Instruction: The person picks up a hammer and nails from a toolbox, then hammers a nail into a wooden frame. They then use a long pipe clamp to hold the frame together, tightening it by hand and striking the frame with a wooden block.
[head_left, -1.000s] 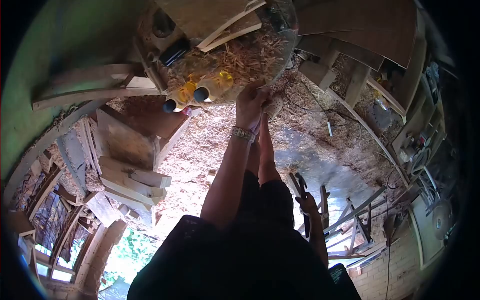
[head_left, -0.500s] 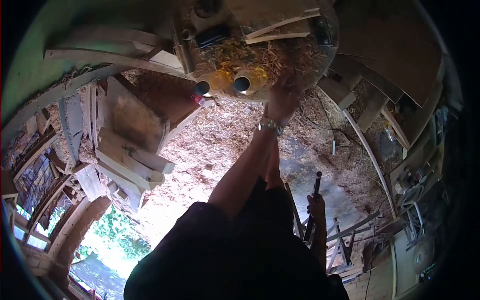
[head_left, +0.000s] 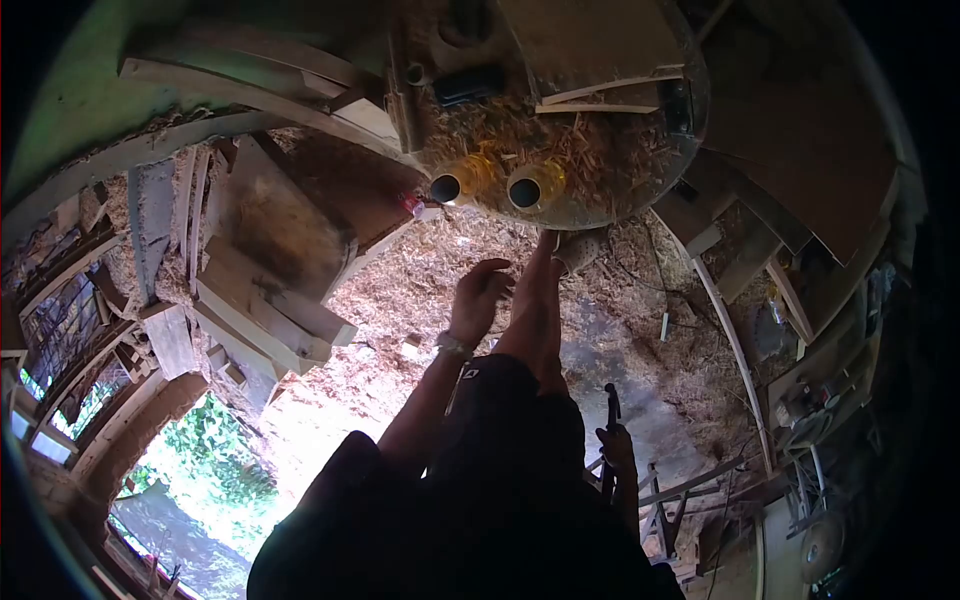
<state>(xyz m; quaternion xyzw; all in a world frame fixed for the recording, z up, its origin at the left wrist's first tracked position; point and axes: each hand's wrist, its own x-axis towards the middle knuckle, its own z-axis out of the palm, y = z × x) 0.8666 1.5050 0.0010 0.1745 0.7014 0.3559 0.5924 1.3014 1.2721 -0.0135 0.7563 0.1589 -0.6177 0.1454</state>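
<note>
My left hand [head_left: 478, 302], with a bracelet or watch at the wrist, hangs in the air below the near edge of the workbench [head_left: 640, 205]. Its fingers are loosely bent and apart, and I see nothing in them. Two yellow bottles [head_left: 479, 176] with dark caps stand side by side at that edge, a little above the hand in view. Lower down, beside my body, my right hand [head_left: 617, 447] is closed around a dark long-handled tool [head_left: 612, 400] with a small hooked head. Shadow hides its exact kind.
On the bench lie wood shavings [head_left: 600, 150], a board [head_left: 600, 45], thin strips [head_left: 610, 105] and a dark object [head_left: 470, 85]. Stacked timber [head_left: 265, 310] stands at left. Shavings cover the floor [head_left: 440, 245]. More planks lean at right [head_left: 750, 240].
My left hand has drawn back from the bench edge beside the bottles, moving down and left in view. The right hand, still holding the tool, is slightly lower. The view has shifted.
</note>
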